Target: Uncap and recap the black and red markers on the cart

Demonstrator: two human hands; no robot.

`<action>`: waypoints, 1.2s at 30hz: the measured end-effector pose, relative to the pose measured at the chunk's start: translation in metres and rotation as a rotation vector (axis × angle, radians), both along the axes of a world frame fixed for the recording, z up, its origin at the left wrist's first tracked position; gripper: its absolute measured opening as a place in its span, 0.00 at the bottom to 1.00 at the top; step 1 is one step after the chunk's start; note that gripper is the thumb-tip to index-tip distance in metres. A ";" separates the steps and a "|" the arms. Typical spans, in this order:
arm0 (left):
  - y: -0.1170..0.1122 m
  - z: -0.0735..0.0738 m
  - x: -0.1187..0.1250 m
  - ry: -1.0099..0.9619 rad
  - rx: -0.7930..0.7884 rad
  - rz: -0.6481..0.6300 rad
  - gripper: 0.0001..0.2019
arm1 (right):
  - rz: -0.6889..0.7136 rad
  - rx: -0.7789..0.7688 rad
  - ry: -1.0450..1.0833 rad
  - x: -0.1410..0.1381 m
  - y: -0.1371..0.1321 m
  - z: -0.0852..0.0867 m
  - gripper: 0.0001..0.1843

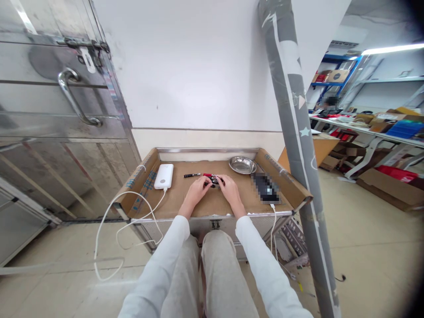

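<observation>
My left hand (198, 189) and my right hand (228, 186) meet over the middle of a cardboard-lined bench top (185, 205). Between their fingertips is a small bundle of dark and red pens (213, 181), partly covered by the fingers. Both hands are closed at the fingertips around it, one from each side. Just left of the bundle, a single black pen (192, 175) lies flat on the cardboard. Behind my right hand stands a round, shallow metal dish (243, 165).
A white power bank (164, 176) with a cable lies at left. At right is a blurred-out phone (266, 188), also cabled. Cardboard-wrapped sides (285, 179) edge the bench. A tall grey roll (298, 115) leans at right, and a metal door (62, 101) is at left.
</observation>
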State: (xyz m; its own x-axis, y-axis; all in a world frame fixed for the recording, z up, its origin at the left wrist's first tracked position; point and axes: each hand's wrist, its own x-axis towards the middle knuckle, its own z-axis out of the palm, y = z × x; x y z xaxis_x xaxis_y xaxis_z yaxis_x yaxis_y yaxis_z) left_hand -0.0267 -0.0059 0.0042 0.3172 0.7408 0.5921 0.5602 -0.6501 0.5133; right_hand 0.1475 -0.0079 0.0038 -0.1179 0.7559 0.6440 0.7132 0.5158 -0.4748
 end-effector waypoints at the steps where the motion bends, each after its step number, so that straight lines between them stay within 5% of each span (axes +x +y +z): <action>1: 0.000 0.000 0.000 0.008 -0.005 -0.007 0.04 | 0.002 -0.001 0.008 0.000 0.000 0.000 0.17; 15: 0.009 -0.010 -0.001 0.129 0.013 -0.030 0.09 | 0.059 -0.020 0.063 0.001 0.002 -0.002 0.15; 28: 0.015 -0.021 -0.001 0.062 0.049 0.075 0.07 | 0.224 -0.155 0.030 0.001 0.007 -0.009 0.07; 31: 0.014 -0.019 -0.001 0.058 0.097 0.159 0.09 | 0.187 -0.145 0.045 0.003 0.009 -0.011 0.04; 36: 0.014 -0.020 -0.003 0.075 0.161 0.493 0.13 | 0.156 -0.159 0.044 0.005 0.009 -0.013 0.04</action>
State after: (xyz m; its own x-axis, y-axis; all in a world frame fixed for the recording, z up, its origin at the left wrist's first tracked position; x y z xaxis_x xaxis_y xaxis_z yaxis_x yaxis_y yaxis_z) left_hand -0.0299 0.0083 -0.0157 -0.0004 0.7145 0.6997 0.8508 -0.3675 0.3757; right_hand 0.1521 0.0014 -0.0095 -0.2158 0.8233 0.5249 0.6078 0.5340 -0.5877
